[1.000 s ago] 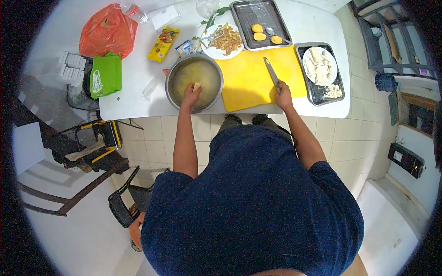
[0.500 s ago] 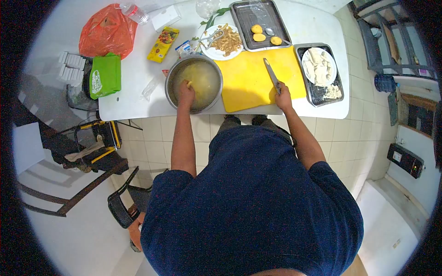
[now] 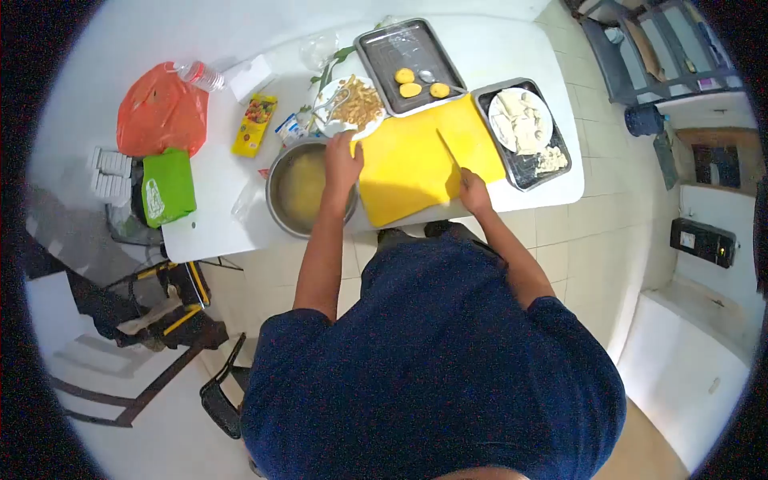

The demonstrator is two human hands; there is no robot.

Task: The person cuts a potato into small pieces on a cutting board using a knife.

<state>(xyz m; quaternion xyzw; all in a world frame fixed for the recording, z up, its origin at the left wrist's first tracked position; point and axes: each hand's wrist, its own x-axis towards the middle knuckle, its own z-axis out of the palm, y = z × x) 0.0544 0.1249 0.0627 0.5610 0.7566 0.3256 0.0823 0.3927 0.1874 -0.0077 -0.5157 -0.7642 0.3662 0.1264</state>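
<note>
My right hand (image 3: pixel 474 190) grips the handle of a knife (image 3: pixel 448 148), its blade over the yellow cutting board (image 3: pixel 400 172). Between the metal bowl (image 3: pixel 276 210) of cloudy liquid and the board is my left hand (image 3: pixel 343 158), near the lower edge of a white plate (image 3: pixel 322 118) heaped with light brown pieces (image 3: pixel 360 104). Its fingers look drawn together; what they hold, if anything, is too small to make out. A spoon lies on that plate. Behind the board, a dark tray (image 3: pixel 384 48) carries several yellow potato-like pieces (image 3: pixel 410 90) and another spoon.
At the right, a second tray (image 3: pixel 524 178) holds a plate of pale pieces (image 3: pixel 520 120) and small chopped bits. On the left are a red bag (image 3: pixel 164 112), a green bag (image 3: pixel 170 188), a bottle (image 3: pixel 200 76) and a yellow packet (image 3: pixel 254 126). A chair stands below the table.
My left hand has come out of the bowl and moved up and right toward the plate. The whole view has shifted and tilted. My right hand still grips the knife.
</note>
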